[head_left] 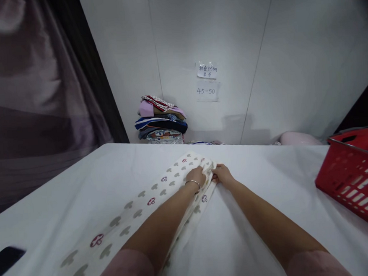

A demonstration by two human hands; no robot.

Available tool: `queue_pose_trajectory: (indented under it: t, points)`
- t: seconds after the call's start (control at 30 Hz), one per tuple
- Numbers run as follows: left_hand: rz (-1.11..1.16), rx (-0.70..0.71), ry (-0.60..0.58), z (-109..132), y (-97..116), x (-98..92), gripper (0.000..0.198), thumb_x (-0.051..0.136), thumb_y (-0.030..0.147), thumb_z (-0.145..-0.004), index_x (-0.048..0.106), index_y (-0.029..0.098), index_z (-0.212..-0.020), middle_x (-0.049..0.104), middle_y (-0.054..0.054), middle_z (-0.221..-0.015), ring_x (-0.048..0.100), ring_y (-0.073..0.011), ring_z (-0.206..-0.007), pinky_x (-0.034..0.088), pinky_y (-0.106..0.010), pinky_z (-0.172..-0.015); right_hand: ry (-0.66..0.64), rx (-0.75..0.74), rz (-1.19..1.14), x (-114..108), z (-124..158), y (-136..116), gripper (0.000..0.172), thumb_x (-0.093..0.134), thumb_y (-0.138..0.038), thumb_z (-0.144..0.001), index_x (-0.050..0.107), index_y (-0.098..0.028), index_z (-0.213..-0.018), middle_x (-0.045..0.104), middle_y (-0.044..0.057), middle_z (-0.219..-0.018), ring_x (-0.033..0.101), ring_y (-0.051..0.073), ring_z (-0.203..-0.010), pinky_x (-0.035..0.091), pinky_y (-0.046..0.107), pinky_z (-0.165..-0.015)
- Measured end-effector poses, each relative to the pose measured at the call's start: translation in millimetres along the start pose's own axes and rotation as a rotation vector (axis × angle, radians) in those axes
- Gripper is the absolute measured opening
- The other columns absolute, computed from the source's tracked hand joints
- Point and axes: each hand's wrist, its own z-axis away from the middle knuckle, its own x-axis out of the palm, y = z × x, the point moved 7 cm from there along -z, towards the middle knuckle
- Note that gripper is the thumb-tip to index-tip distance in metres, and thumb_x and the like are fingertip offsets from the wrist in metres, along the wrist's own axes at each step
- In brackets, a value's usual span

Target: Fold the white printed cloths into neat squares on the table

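A long white cloth (154,187) printed with grey mushroom-like shapes and dark red round marks stretches across the white table from the near left to the middle. At its far end, my left hand (197,177) grips a bunched part, fingers closed and partly hidden by the folds. My right hand (222,175) pinches the cloth's right edge beside it, with the thumb and fingers pressed together. Between the two hands the fabric is gathered and creased. Below my left forearm, a strip of the cloth's right side hangs in loose folds along the tabletop.
A red plastic basket (353,176) stands at the table's right edge. A dark flat object (5,260) lies at the near left. Behind the table rises a stack of folded clothes (161,122); paper signs (208,91) are on the wall. A curtain (33,102) hangs on the left.
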Motion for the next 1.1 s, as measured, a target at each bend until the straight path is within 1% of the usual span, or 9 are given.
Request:
queue_pose_trajectory:
  t: [0.1,0.17,0.27,0.43,0.57,0.77,0.93,1.0,1.1]
  points:
    - [0.099,0.035,0.01,0,0,-1.9,0.033,0.042,0.018,-0.079,0.058,0.019,-0.108,0.066,-0.005,-0.102,0.06,-0.0171,-0.093,0.043,-0.024,-0.077,-0.036,0.002,0.005,3,0,1,0.02,0.054,-0.011,-0.074,0.051,-0.014,-0.093,0.055,-0.005,-0.047,0.054,0.01,-0.038,0.044,0.017,-0.037]
    - [0.142,0.069,0.007,2,3,-0.5,0.032,0.043,0.018,-0.078,0.06,0.021,-0.105,0.067,-0.002,-0.097,0.06,-0.0153,-0.089,0.043,-0.022,-0.074,-0.08,0.011,0.008,5,0,1,0.009,0.056,-0.012,-0.074,0.052,-0.015,-0.081,0.056,-0.004,-0.047,0.054,0.009,-0.039,0.044,0.016,-0.037]
    - [0.175,0.101,-0.002,6,6,4.3,0.03,0.046,0.018,-0.076,0.062,0.022,-0.102,0.068,-0.001,-0.092,0.06,-0.0158,-0.085,0.043,-0.022,-0.072,-0.134,0.022,0.015,6,0,-1,0.006,0.057,-0.012,-0.073,0.052,-0.016,-0.074,0.058,-0.003,-0.048,0.054,0.008,-0.039,0.044,0.016,-0.038]
    - [0.207,0.108,-0.007,6,6,8.9,0.026,0.044,0.022,-0.08,0.064,0.023,-0.096,0.068,-0.001,-0.09,0.06,-0.016,-0.084,0.042,-0.022,-0.071,-0.204,0.044,0.042,8,1,-5,0.003,0.053,-0.011,-0.075,0.054,-0.014,-0.075,0.06,0.0,-0.053,0.057,0.009,-0.042,0.047,0.017,-0.041]
    - [0.215,0.083,-0.004,2,1,8.4,0.028,0.038,0.021,-0.083,0.065,0.021,-0.092,0.068,-0.002,-0.092,0.059,-0.0156,-0.085,0.042,-0.022,-0.072,-0.228,0.056,0.07,10,2,-10,0.003,0.052,-0.014,-0.077,0.054,-0.014,-0.078,0.061,0.0,-0.055,0.059,0.011,-0.044,0.049,0.019,-0.042]
    - [0.19,0.053,0.011,0,-3,7.9,0.03,0.037,0.021,-0.085,0.065,0.02,-0.095,0.068,-0.003,-0.098,0.059,-0.0158,-0.091,0.041,-0.023,-0.076,-0.199,0.07,0.143,12,0,-14,0.01,0.055,-0.022,-0.078,0.054,-0.014,-0.083,0.061,0.001,-0.054,0.058,0.013,-0.042,0.049,0.022,-0.04]
    - [0.114,0.047,0.02,2,-2,6.4,0.029,0.036,0.022,-0.086,0.064,0.02,-0.094,0.067,-0.002,-0.097,0.059,-0.015,-0.09,0.042,-0.022,-0.075,-0.166,0.062,0.183,12,-5,-11,0.007,0.058,-0.018,-0.078,0.054,-0.013,-0.082,0.056,-0.002,-0.049,0.056,0.013,-0.04,0.047,0.021,-0.039]
    - [0.065,0.034,0.034,4,-1,3.0,0.03,0.034,0.021,-0.086,0.061,0.021,-0.099,0.067,-0.004,-0.099,0.059,-0.0155,-0.091,0.042,-0.024,-0.076,-0.149,0.059,0.178,10,-6,-10,0.006,0.055,-0.019,-0.082,0.054,-0.013,-0.083,0.055,-0.004,-0.051,0.054,0.01,-0.041,0.047,0.021,-0.041]
    - [-0.026,0.026,0.063,9,4,-3.7,0.034,0.033,0.02,-0.087,0.052,0.022,-0.115,0.063,-0.007,-0.108,0.058,-0.0185,-0.097,0.042,-0.029,-0.08,-0.14,0.056,0.154,6,-5,-8,0.015,0.051,-0.027,-0.088,0.054,-0.013,-0.086,0.054,-0.005,-0.06,0.052,0.006,-0.046,0.046,0.02,-0.045]
